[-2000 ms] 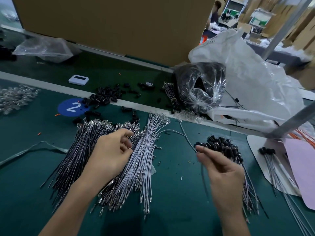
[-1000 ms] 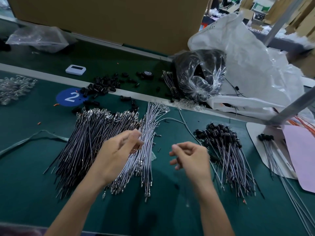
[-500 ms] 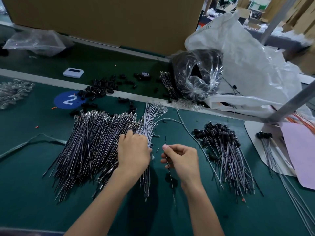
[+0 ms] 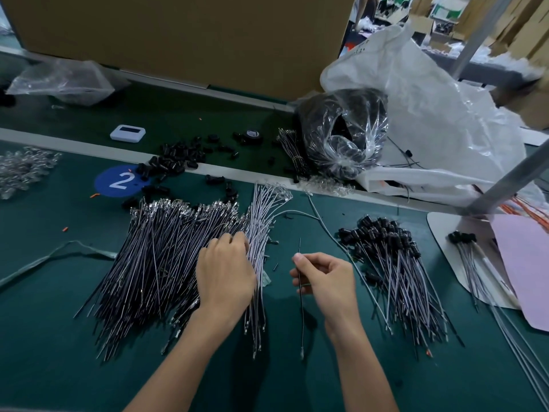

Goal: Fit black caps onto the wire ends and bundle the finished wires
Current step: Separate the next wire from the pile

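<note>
Pinching one thin dark wire (image 4: 301,322) between thumb and forefinger, the R hand (image 4: 325,278) is closed on it approx. at the upper third. The other fingers are curled loosely behind.

The long axis of the wire runs almost straight away from the person. A short free tip points to the far side of the table, above the thumb. The metal terminal is at the near end, low over the green mat (image 4: 59,367).

The loose black caps (image 4: 175,160) lie far and to the left of this hand, near the blue "2" sticker (image 4: 120,181) and beyond the uncapped pile (image 4: 154,263). So the far tip already points roughly in the caps' direction, but the pile lies between them.

The L hand (image 4: 225,273) is the nearer one to the caps. It lies palm down on the right edge of the uncapped pile, just beside the pale wires (image 4: 258,227). Its fingertips are bent down into the strands and hidden from view, so I cannot tell whether they pinch anything.

The capped wires (image 4: 398,281) lie to the right of the R hand, near but not touching, w/ their caps at the far end.

In my judgement the next move is a cap pick-up by the L hand, then cap and tip must meet along this near-far axis. The tip is thin, so a small tilt of the wire may miss the cap's opening.
</note>
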`<state>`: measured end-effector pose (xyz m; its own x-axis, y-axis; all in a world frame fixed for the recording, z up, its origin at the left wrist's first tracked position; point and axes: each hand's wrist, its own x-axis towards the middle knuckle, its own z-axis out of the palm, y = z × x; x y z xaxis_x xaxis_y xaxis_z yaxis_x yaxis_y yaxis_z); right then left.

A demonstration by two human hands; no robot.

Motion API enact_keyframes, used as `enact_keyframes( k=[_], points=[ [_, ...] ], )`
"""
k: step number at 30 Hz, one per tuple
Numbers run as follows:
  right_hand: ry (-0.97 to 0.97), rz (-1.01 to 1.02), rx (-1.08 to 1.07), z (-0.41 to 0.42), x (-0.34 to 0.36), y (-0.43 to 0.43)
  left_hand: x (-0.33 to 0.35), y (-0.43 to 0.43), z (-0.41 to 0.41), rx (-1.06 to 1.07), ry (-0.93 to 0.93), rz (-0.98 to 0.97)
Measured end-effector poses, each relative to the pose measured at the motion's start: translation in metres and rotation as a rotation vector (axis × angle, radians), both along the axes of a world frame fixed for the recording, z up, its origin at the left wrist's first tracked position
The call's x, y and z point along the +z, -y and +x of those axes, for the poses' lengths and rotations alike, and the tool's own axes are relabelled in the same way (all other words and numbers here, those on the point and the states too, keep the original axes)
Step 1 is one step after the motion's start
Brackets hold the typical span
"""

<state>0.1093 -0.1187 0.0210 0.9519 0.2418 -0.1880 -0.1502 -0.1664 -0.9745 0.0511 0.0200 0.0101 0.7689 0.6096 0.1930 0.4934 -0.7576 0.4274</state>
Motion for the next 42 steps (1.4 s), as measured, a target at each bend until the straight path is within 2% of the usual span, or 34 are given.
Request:
enact_keyframes(
  k=[3,9,14,20,27,32,35,39,42],
  points=[
    [0.008,-0.002,-0.005,0.001,-0.001,0.002,-0.005,-0.001,0.001,-0.049,0.057,0.02],
    [0.017,-0.018,0.014,-0.001,0.0,0.002,-0.002,0.002,0.012,-0.079,-0.151,0.077],
    [0.013,-0.032,0.021,-0.003,0.0,0.003,0.005,0.002,0.019,-0.083,-0.198,0.062],
    [0.04,-0.024,-0.014,0.002,0.004,0.017,0.01,-0.002,0.021,-0.067,-0.116,0.048],
    [0.07,0.023,-0.042,0.006,0.008,0.016,0.015,0.0,0.012,-0.017,0.254,-0.198],
    [0.139,0.023,-0.045,0.005,0.014,-0.002,0.018,0.002,0.011,-0.056,0.395,-0.439],
    [0.171,0.06,-0.049,0.003,0.018,-0.013,0.023,0.009,0.007,-0.161,0.487,-0.695],
    [0.168,0.195,-0.035,-0.003,0.022,-0.023,0.029,0.015,0.003,-0.177,0.591,-0.971],
    [0.142,0.297,-0.051,-0.006,0.024,-0.026,0.03,0.015,0.002,-0.155,0.62,-1.073]
  ],
)
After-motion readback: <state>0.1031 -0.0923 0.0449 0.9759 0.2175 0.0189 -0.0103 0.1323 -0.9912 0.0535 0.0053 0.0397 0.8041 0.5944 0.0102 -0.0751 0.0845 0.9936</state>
